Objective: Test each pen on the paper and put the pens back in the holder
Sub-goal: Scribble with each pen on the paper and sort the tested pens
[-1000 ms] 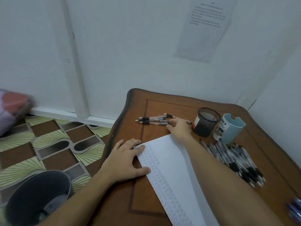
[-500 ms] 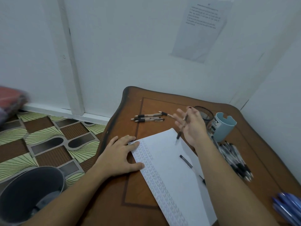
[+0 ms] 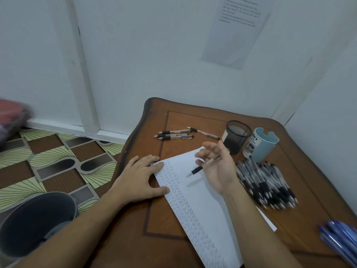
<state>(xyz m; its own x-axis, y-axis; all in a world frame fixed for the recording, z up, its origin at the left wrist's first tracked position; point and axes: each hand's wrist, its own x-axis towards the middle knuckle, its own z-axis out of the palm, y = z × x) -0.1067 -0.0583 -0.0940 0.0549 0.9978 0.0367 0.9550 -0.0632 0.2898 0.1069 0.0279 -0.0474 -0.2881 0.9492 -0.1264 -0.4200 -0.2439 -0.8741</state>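
Observation:
A white paper [image 3: 202, 202] with rows of scribbles along its left edge lies on the wooden table [image 3: 193, 117]. My left hand [image 3: 139, 180] rests flat on the paper's upper left corner. My right hand [image 3: 216, 167] hovers above the paper, fingers loosely curled round a black-grip pen [image 3: 201, 168] whose tip points down-left, just above the sheet. A black mesh holder [image 3: 236, 136] and a pale blue holder [image 3: 260, 146] stand at the back right. Several pens [image 3: 173, 134] lie at the back; a big heap of pens [image 3: 266, 182] lies right of the paper.
Blue pens [image 3: 338, 238] lie blurred at the table's lower right corner. A dark grey bin [image 3: 32, 223] stands on the patterned floor at lower left. White walls close in behind and to the right; a printed sheet [image 3: 235, 29] hangs on the wall.
My right hand took one pen from the group at the back, brought it toward me and lowered it over the paper. My left hand stayed pressed on the sheet.

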